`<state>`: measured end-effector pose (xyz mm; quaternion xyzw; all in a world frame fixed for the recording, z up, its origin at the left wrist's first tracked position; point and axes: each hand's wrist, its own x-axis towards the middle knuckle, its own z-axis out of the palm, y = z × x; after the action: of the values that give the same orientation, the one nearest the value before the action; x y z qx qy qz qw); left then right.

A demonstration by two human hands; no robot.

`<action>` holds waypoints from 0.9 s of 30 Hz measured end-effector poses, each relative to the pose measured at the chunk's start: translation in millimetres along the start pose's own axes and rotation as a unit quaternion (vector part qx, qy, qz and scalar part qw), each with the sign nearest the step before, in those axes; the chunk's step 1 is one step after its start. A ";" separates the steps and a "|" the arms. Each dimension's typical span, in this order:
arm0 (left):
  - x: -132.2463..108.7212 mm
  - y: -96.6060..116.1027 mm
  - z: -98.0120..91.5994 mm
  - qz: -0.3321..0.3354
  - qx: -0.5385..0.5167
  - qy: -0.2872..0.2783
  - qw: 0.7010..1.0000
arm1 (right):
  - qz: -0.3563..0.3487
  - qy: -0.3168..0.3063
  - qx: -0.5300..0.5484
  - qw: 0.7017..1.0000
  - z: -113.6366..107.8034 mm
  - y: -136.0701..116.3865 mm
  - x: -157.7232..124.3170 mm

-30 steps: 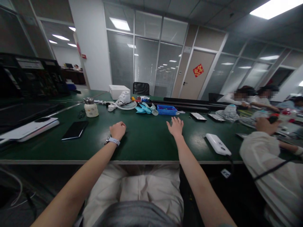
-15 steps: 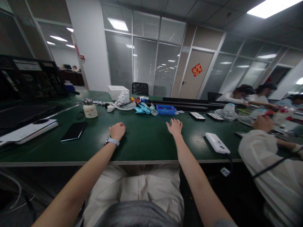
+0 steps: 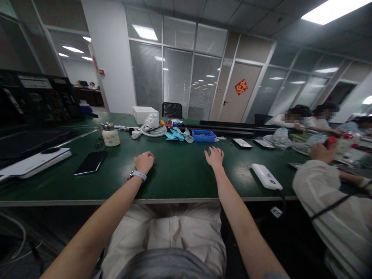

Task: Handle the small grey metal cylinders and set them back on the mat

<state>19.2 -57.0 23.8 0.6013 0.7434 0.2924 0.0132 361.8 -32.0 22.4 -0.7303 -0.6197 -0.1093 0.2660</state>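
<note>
My left hand [image 3: 144, 162] rests on the green table [image 3: 177, 178] with its fingers curled in. What they hold, if anything, is hidden; a watch [image 3: 137, 174] is on that wrist. My right hand [image 3: 216, 157] is on the table to the right, knuckles up, fingers bent over a small grey object [image 3: 209, 152] that shows between thumb and forefinger. Its kind is too small to make out. Beyond the right hand sits a blue tray [image 3: 203, 135], beside light-blue fan blades [image 3: 177, 134]. A white fan part with a round grille [image 3: 154, 131] lies farther left.
A black phone [image 3: 90, 162] and a cream jar [image 3: 111, 137] are at the left, near a white device [image 3: 35, 161]. A white power bank [image 3: 266, 176] with a cable lies at the right. Close by is a co-worker's sleeve [image 3: 316, 186]. Long black bars [image 3: 232, 126] lie behind.
</note>
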 end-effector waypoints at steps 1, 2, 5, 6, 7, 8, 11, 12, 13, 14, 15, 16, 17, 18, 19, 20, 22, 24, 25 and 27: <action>0.4 -0.5 0.6 0.000 0.000 0.000 1.000 | 0.001 0.004 0.002 1.000 -0.2 -0.1 -0.2; 0.8 -0.9 1.1 0.000 -0.001 0.000 1.000 | 0.003 0.009 0.003 1.000 -0.5 -0.3 -0.3; 1.7 -1.6 1.7 -0.001 -0.002 -0.002 1.000 | 0.017 0.048 0.014 0.999 -2.9 -0.3 -0.7; 1.9 -1.7 1.7 -0.001 -0.002 -0.003 1.000 | 0.021 0.064 0.020 0.998 -4.1 -0.1 -0.8; 2.1 -1.8 1.7 0.001 -0.003 -0.003 1.000 | 0.024 0.075 0.026 0.997 -5.5 0.1 -0.9; 2.3 -1.9 1.8 0.002 -0.003 -0.003 1.000 | 0.023 0.080 0.031 0.996 -6.9 0.2 -1.0; 2.7 -2.4 2.2 0.003 -0.005 -0.002 1.000 | 0.006 0.052 0.041 0.998 -10.3 0.1 -1.5; 2.8 -2.5 2.4 0.003 -0.006 -0.002 1.000 | -0.002 0.036 0.043 0.998 -11.0 -0.3 -1.6; 2.9 -2.7 2.6 0.004 -0.006 -0.002 1.000 | -0.007 0.023 0.044 0.999 -11.5 -0.6 -1.8; 2.9 -2.8 2.7 0.004 -0.006 -0.001 1.000 | -0.011 0.011 0.045 0.999 -11.7 -1.0 -1.9; 2.9 -2.9 2.7 0.004 -0.006 -0.001 1.000 | -0.013 0.003 0.045 0.999 -11.6 -1.4 -2.0; 2.8 -2.8 2.7 0.004 -0.005 -0.001 1.000 | -0.014 -0.004 0.045 0.999 -11.5 -1.6 -2.1; 2.7 -2.7 2.6 0.003 -0.005 -0.002 1.000 | -0.015 -0.009 0.045 0.999 -11.2 -1.8 -2.3; 2.6 -2.5 2.5 0.003 -0.004 -0.003 1.000 | -0.017 -0.013 0.045 0.999 -10.9 -2.0 -2.4; 2.4 -2.3 2.4 0.002 -0.004 -0.003 1.000 | -0.019 -0.015 0.045 0.999 -10.8 -2.2 -2.7; 2.3 -2.1 2.3 0.004 -0.003 -0.003 1.000 | -0.020 -0.013 0.046 0.999 -10.9 -2.5 -3.0; 2.1 -1.7 2.1 0.005 -0.002 -0.001 1.000 | -0.011 0.016 0.053 0.998 -12.0 -3.3 -4.0; 2.0 -1.5 2.1 0.005 -0.001 0.000 1.000 | 0.023 0.078 0.061 0.995 -14.6 -3.9 -5.3; 2.0 -1.5 2.1 0.004 -0.001 0.000 1.000 | 0.047 0.113 0.063 0.990 -16.2 -3.9 -6.1; 2.2 -1.6 2.4 0.001 0.000 -0.001 1.000 | 0.105 0.162 0.059 0.979 -19.4 -2.7 -7.6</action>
<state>18.1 -54.1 21.8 0.6026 0.7425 0.2921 0.0133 360.9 -48.4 35.6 -0.7470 -0.4934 -0.1605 0.4157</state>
